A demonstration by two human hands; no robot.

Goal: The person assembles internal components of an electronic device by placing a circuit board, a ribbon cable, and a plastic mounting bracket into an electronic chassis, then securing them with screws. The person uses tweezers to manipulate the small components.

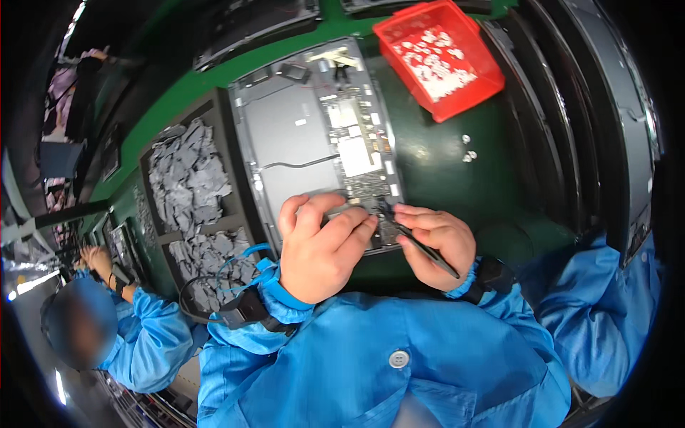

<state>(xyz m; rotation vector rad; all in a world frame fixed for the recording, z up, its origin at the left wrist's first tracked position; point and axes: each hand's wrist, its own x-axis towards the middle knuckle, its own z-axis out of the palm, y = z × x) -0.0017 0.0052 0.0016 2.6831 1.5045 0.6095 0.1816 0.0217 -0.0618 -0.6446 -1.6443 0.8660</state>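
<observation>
- Green table (442, 171) spreads beneath the work, largely covered
- Dark panels (621, 107) crowd the right side, the outermost running into the black rim
- Grey casing (285, 135) lies open in the middle, its near part hidden by the hands; a circuit board (371, 128) runs along its right side
- Dark tray (227, 150) at left holds heaped grey pieces (189, 175), hard to tell apart
- Red bin (471, 103) at far right holds white pieces (435, 68)
- Left hand (317, 246) bends its fingers over the casing; I cannot tell whether they pinch anything
- Right hand (442, 239) pinches a slim dark tool (432, 253), its tip lost among dark parts
</observation>
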